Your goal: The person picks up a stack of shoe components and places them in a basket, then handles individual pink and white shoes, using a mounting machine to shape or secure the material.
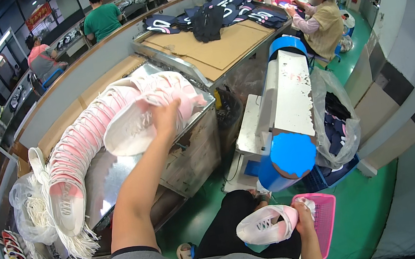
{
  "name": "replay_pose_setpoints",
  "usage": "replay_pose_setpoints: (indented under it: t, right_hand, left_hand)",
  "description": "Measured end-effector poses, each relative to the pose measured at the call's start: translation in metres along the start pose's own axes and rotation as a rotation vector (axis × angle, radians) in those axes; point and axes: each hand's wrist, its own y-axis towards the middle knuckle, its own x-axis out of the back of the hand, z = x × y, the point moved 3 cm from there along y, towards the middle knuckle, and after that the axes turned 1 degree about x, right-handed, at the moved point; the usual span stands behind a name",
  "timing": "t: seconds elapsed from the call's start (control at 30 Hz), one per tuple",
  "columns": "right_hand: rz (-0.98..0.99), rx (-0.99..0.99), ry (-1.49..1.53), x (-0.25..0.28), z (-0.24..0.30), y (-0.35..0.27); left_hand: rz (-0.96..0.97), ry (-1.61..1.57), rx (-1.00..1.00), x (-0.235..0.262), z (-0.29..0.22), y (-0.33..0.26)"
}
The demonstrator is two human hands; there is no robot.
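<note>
My left hand reaches out over the metal-topped bench, its fingers closed on a white and pink shoe upper. That upper lies against the far end of a long curved row of nested pink and white shoe uppers. Near my lap, my right hand grips the pink end of another white laced shoe upper. Its open top and crossed laces face up. What lies under the fingers of both hands is hidden.
White laces hang off the bench's near left end. A blue and white machine stands right of the bench, with a pink basket below. Dark cut pieces lie on cardboard behind. A co-worker sits at back right.
</note>
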Motion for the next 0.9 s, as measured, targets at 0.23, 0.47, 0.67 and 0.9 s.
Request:
replay_pose_setpoints:
  t: [0.23, 0.47, 0.67, 0.9]
  right_hand:
    - [0.026, -0.051, -0.026, -0.013, -0.001, 0.019]
    - [0.055, 0.031, -0.081, -0.039, 0.023, 0.015]
    - [0.045, 0.149, -0.099, -0.027, 0.04, -0.012]
    - [-0.012, 0.345, -0.155, -0.036, 0.056, -0.046]
  left_hand:
    - [-0.003, 0.015, -0.073, 0.021, 0.039, -0.029]
    - [-0.116, -0.078, -0.2, -0.026, 0.051, 0.074]
    - [0.12, 0.017, -0.063, 0.003, 0.05, 0.064]
    - [-0.055, 0.127, -0.502, 0.03, 0.009, -0.049]
